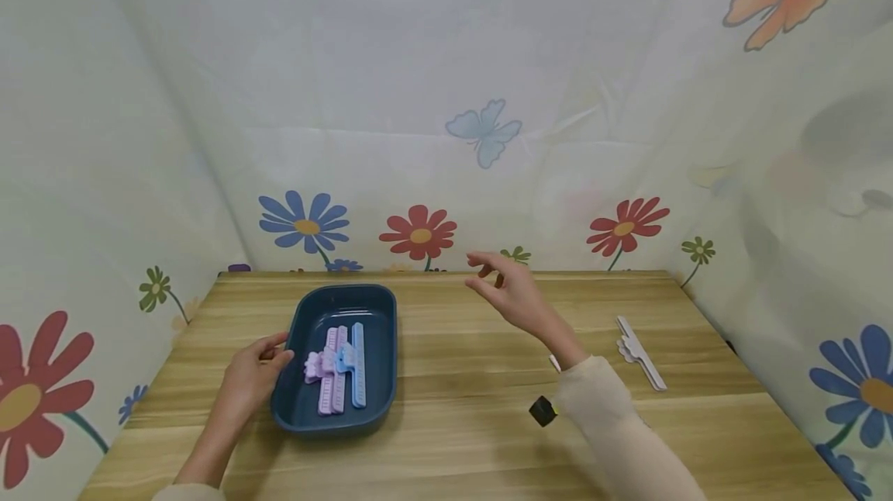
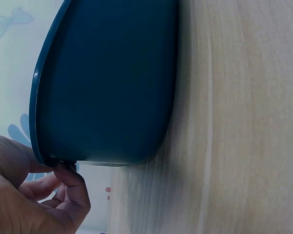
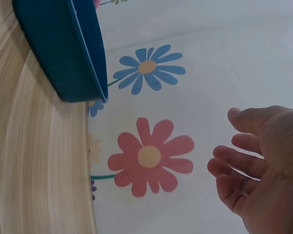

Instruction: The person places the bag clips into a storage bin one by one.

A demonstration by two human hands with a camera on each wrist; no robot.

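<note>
At the left of the table stands a dark blue plastic basin (image 1: 286, 416). Inside it lie two purple sealing clips (image 1: 326, 392) and a light blue sealing clip (image 1: 359, 377). My left hand (image 1: 253, 377) pinches the basin's left rim between thumb and fingers; the left wrist view shows this grip from the side. My right hand (image 1: 512, 291) hovers above the table, right of the basin. Its fingers are loosely bent with nothing between them, as the right wrist view also shows. A white sealing clip (image 1: 643, 355) lies on the table, right of my right forearm.
A small white piece (image 1: 555, 363), mostly hidden by the right sleeve, shows on the wooden table (image 1: 453, 423). Beside that sleeve is a small black block (image 1: 542, 410). A flower-patterned cloth (image 1: 418, 160) hangs behind the table and along both sides.
</note>
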